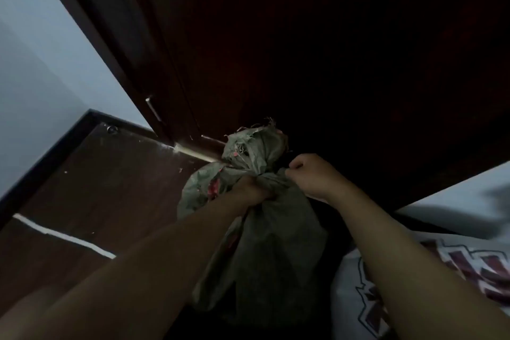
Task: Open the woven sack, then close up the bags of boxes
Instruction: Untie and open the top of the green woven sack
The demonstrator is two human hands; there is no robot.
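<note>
Dim room, view tilted. Woven sack [265,229], grey-green, stands at centre frame, running from about 6 o'clock up toward the middle; its neck is bunched and tied, with a frayed tuft of mouth fabric above the knot at roughly 12 o'clock of the sack. Red printing shows on its upper left shoulder and on the tuft, too creased and dark to read.

Left hand [252,190] comes in from 7 o'clock, fist clamped on the gathered neck just below the knot. Right hand [311,174] comes in from 4 o'clock, fingers curled together and pinching at the right side of the knot; what exactly sits between the fingertips cannot be told.

Behind the sack, a dark wooden door [303,50] fills the upper frame from 11 to 2 o'clock. Wood-look floor [96,188] lies at 9 o'clock, with pale wall [36,63] beyond at 10 o'clock. At 4 o'clock, a white bag [356,298] carries large dark-red characters, partly hidden by the right forearm, not legible.
</note>
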